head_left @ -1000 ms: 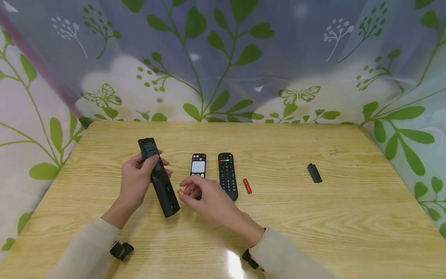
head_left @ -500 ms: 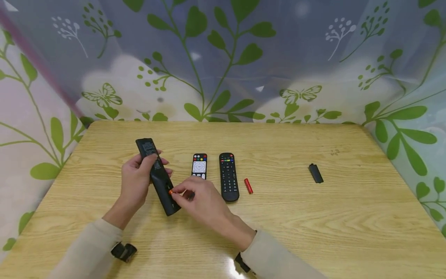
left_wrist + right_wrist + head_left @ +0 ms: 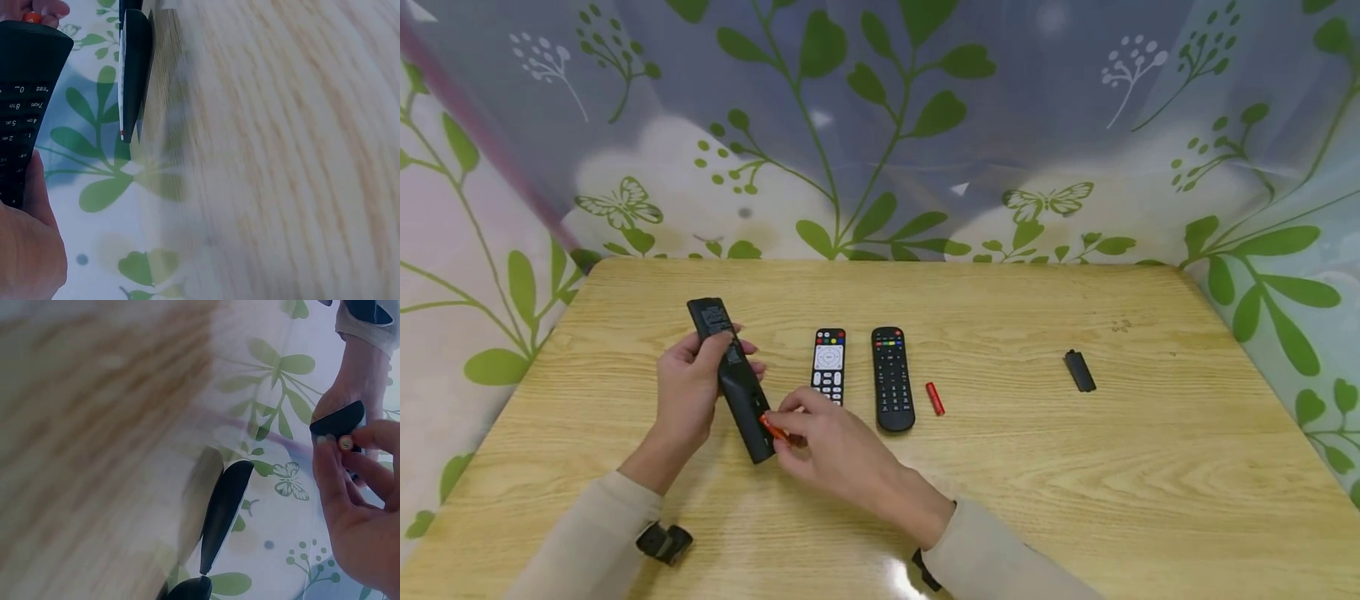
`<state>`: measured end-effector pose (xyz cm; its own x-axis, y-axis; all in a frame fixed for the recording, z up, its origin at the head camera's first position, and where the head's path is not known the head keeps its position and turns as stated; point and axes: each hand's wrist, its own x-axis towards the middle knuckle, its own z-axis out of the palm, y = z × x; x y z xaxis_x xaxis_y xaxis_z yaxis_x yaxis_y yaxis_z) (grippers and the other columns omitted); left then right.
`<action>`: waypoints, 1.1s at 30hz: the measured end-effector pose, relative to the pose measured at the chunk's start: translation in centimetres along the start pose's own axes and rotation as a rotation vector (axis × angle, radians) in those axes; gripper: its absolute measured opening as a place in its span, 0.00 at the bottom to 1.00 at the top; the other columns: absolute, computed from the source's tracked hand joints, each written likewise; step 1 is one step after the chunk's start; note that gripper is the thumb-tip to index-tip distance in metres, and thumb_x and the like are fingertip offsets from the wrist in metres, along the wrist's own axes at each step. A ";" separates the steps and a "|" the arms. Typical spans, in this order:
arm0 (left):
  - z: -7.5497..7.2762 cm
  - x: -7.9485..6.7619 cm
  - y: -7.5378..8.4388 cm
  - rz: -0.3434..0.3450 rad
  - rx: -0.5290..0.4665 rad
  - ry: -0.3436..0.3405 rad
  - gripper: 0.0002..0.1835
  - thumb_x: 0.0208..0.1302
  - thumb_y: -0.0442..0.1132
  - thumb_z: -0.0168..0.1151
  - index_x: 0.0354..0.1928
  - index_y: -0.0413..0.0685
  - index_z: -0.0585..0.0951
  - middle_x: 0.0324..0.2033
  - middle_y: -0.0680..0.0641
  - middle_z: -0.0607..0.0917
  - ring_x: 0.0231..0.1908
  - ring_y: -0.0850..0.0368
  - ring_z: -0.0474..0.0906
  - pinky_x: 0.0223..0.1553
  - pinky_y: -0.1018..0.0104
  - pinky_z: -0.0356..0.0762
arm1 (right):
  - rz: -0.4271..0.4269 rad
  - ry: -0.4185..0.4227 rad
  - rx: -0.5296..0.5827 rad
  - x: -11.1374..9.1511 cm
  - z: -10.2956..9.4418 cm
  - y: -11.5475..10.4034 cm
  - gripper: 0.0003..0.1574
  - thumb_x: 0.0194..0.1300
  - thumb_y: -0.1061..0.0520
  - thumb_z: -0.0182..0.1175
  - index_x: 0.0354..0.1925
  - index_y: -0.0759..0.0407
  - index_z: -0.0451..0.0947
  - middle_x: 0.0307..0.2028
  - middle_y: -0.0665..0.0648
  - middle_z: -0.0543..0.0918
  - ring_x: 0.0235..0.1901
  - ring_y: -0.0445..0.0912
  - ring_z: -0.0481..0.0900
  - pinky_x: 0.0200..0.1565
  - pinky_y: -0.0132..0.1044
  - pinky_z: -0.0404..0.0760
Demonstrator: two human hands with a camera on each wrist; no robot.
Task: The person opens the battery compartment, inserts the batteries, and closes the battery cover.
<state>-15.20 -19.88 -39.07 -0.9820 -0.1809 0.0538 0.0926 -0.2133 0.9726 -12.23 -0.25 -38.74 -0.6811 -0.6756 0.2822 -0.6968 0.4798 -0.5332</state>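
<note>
My left hand (image 3: 687,387) grips a black remote control (image 3: 739,385) back side up, thumb across its back. The left wrist view shows the remote's keypad side (image 3: 22,119) from below. Near the lower end, the battery compartment lies uncovered. My right hand (image 3: 846,446) pinches an orange-red battery (image 3: 771,426) between thumb and fingers, slanted against the compartment. Its end (image 3: 345,443) faces the camera in the right wrist view. How far the battery sits inside is hidden by the fingers.
On the wooden table (image 3: 1037,483) lie a remote with white keys (image 3: 828,358), an all-black remote (image 3: 892,383), a red battery (image 3: 935,399) and a small black battery cover (image 3: 1080,371). A leaf-patterned curtain (image 3: 880,167) hangs behind the table.
My right hand has moved left, bringing the battery from beside the remote to its compartment. The battery now shows more of its length. The held remote has shifted slightly left.
</note>
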 end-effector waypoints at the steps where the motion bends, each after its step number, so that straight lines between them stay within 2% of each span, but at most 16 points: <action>1: 0.0 0.0 0.0 -0.002 -0.003 0.002 0.16 0.71 0.38 0.54 0.51 0.30 0.73 0.32 0.42 0.84 0.28 0.50 0.85 0.37 0.56 0.83 | -0.005 -0.017 -0.002 -0.1 -0.1 0.0 0.18 0.66 0.57 0.60 0.54 0.58 0.80 0.45 0.49 0.75 0.33 0.32 0.73 0.32 0.15 0.70; 8: -0.1 -0.1 -0.1 -0.031 -0.022 0.001 0.17 0.71 0.38 0.54 0.51 0.28 0.71 0.32 0.42 0.84 0.28 0.51 0.85 0.37 0.56 0.83 | -0.017 -0.064 0.009 -0.4 -0.3 0.0 0.21 0.70 0.56 0.57 0.60 0.57 0.75 0.46 0.50 0.74 0.31 0.33 0.70 0.31 0.17 0.68; 15: 0.3 -0.4 0.1 -0.020 -0.012 -0.023 0.19 0.72 0.39 0.53 0.53 0.26 0.70 0.32 0.43 0.84 0.28 0.50 0.85 0.39 0.55 0.83 | 0.075 -0.015 0.192 -0.5 -0.1 0.0 0.20 0.67 0.59 0.60 0.57 0.55 0.78 0.39 0.47 0.77 0.33 0.33 0.73 0.33 0.18 0.73; 24: 0.6 -0.5 0.3 -0.012 -0.009 -0.024 0.21 0.72 0.38 0.53 0.54 0.23 0.68 0.32 0.42 0.84 0.28 0.50 0.85 0.37 0.55 0.83 | 0.107 0.001 0.221 -0.3 -0.3 0.0 0.19 0.66 0.59 0.61 0.55 0.52 0.77 0.30 0.43 0.77 0.29 0.30 0.74 0.33 0.19 0.74; 28: 0.6 -0.5 0.4 -0.020 -0.026 -0.024 0.20 0.72 0.37 0.52 0.54 0.23 0.68 0.31 0.43 0.84 0.28 0.51 0.85 0.38 0.55 0.83 | 0.063 0.021 0.160 -0.4 -0.3 0.0 0.19 0.66 0.58 0.60 0.55 0.53 0.79 0.31 0.44 0.78 0.29 0.32 0.73 0.32 0.18 0.72; 33: 0.7 -0.5 0.4 -0.022 -0.045 -0.024 0.20 0.72 0.37 0.52 0.54 0.23 0.68 0.31 0.43 0.84 0.27 0.51 0.85 0.39 0.55 0.83 | -0.006 0.022 -0.039 -0.4 -0.4 -0.5 0.20 0.68 0.55 0.57 0.57 0.54 0.79 0.34 0.46 0.78 0.26 0.32 0.70 0.25 0.17 0.67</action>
<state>-14.80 -19.26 -38.55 -0.9875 -0.1527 0.0383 0.0776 -0.2604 0.9624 -11.69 -0.01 -38.30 -0.6813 -0.6662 0.3032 -0.7089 0.4974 -0.5000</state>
